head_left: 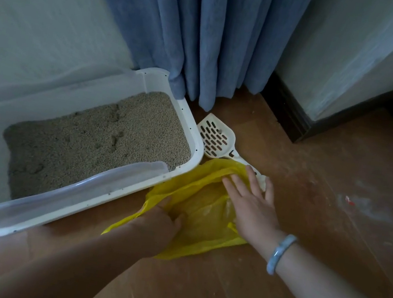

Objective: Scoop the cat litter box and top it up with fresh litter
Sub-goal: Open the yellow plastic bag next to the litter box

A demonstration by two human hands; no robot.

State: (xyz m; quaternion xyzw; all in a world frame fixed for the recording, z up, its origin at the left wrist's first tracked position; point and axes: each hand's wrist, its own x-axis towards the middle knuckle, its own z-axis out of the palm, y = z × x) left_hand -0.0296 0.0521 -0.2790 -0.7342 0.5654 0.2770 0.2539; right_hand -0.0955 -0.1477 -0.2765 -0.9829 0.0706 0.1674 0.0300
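Observation:
A white litter box (194,133) with a clear raised rim stands on the floor at the left, filled with grey-beige litter (95,138). A cream slotted scoop (216,137) lies on the floor just right of the box; its handle runs under the bag's top edge. A yellow plastic bag (202,216) lies flat in front of the box's right corner. My left hand (163,220) grips the bag's left edge with curled fingers. My right hand (250,202) rests flat on the bag's upper right part, fingers spread and straight.
Blue curtains (207,35) hang behind the box and scoop, reaching the floor. A pale wall with a dark skirting board (296,123) forms a corner at the right. Brown wooden floor (324,193) with pale smears stretches to the right and near side.

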